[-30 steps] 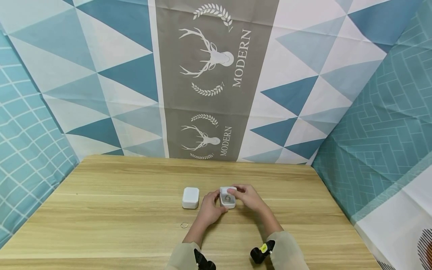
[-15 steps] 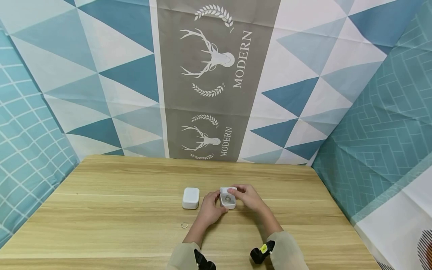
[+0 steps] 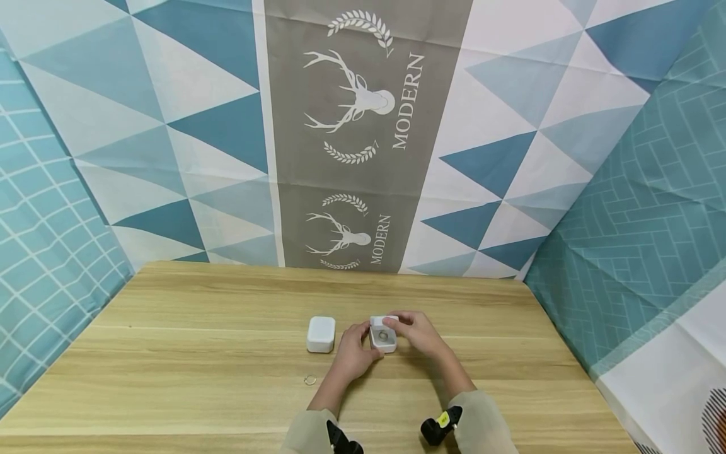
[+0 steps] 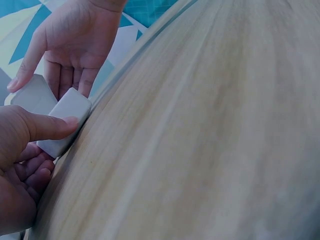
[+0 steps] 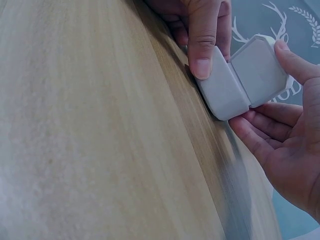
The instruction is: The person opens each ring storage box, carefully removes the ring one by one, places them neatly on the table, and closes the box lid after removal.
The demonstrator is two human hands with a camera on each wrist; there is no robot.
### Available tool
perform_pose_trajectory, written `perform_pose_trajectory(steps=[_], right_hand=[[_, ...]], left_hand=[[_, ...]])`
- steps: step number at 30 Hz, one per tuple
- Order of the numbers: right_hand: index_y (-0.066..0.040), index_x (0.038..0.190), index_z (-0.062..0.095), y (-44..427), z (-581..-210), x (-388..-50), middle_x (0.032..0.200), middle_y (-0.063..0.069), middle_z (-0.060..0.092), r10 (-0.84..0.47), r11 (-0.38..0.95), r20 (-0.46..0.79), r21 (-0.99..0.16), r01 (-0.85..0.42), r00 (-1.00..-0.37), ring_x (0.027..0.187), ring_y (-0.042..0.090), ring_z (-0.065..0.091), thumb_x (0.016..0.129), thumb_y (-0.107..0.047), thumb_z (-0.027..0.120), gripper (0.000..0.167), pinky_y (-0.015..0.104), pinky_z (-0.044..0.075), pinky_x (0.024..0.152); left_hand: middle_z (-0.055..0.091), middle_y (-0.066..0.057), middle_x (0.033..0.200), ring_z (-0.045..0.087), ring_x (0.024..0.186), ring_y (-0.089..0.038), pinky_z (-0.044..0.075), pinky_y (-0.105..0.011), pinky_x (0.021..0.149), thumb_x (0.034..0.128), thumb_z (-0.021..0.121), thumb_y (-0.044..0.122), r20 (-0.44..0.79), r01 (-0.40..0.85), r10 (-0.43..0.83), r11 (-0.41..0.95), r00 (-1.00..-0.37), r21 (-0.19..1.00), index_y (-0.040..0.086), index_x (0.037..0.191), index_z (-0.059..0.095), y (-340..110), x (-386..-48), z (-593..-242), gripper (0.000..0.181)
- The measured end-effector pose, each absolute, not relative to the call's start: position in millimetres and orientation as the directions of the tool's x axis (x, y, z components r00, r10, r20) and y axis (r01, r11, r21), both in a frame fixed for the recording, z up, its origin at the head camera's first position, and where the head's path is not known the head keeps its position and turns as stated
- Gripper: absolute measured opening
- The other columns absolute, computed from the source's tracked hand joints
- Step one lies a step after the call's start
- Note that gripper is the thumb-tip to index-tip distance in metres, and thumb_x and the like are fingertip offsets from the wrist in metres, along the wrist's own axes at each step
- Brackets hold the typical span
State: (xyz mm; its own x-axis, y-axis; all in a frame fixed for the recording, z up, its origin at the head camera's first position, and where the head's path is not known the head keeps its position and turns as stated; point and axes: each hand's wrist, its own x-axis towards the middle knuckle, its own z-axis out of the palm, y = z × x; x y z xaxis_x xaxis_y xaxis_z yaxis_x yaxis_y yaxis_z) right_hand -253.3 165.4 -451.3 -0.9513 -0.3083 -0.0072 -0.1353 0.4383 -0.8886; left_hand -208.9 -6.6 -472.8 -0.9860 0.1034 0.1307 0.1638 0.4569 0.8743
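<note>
Ring box (image 3: 387,348) has your left hand (image 3: 353,355) at its left gripping the base (image 3: 390,347), your right hand (image 3: 418,332) opposite, pinching the raised lid (image 3: 378,321)

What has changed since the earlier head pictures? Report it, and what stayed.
Nothing visibly moved, and nothing was taken up or let go; the head view only shifts slightly. Still the same: the left hand holds the open white box, the right hand its raised lid; the ring inside, the closed white box and the loose ring lie as before.
</note>
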Motion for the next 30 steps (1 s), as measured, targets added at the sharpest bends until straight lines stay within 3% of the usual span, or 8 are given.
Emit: perform_pose_trajectory(steps=[8,19,30], right_hand=[[-0.003,0.119,0.062,165.1,-449.4,-253.5,0.112,0.011,0.067,-0.296,0.438,-0.048,-0.894,-0.091,-0.954,0.096,0.019,0.066,0.089,-0.045,0.058,0.052,0.043,0.049,0.094],[-0.001,0.12,0.061,164.2,-447.4,-254.8,0.113,0.013,0.066,-0.306,0.434,-0.061,-0.897,-0.083,-0.95,0.096,0.019,0.066,0.09,-0.042,0.057,0.051,0.04,0.051,0.092],[-0.003,0.12,0.061,164.4,-446.0,-254.4,0.113,0.01,0.067,-0.292,0.443,-0.094,-0.895,-0.048,-0.952,0.095,0.018,0.066,0.089,-0.046,0.057,0.053,0.047,0.046,0.098]], left_hand=[[0.057,-0.022,0.121,0.05,0.116,-0.038,0.039,-0.051,0.102,0.0722,0.077,0.011,0.134,0.166,0.1,0.47,-0.986,0.867,-0.009,0.127,0.05,-6.2,-209.3,-472.7,0.065],[0.056,-0.022,0.121,0.05,0.117,-0.037,0.039,-0.052,0.102,0.0723,0.078,0.011,0.127,0.158,0.097,0.472,-0.987,0.867,-0.008,0.127,0.051,-5.9,-209.0,-473.4,0.064],[0.056,-0.022,0.122,0.049,0.118,-0.038,0.038,-0.052,0.103,0.0723,0.078,0.011,0.121,0.15,0.091,0.471,-0.988,0.869,-0.008,0.128,0.051,-5.3,-209.0,-474.4,0.065]])
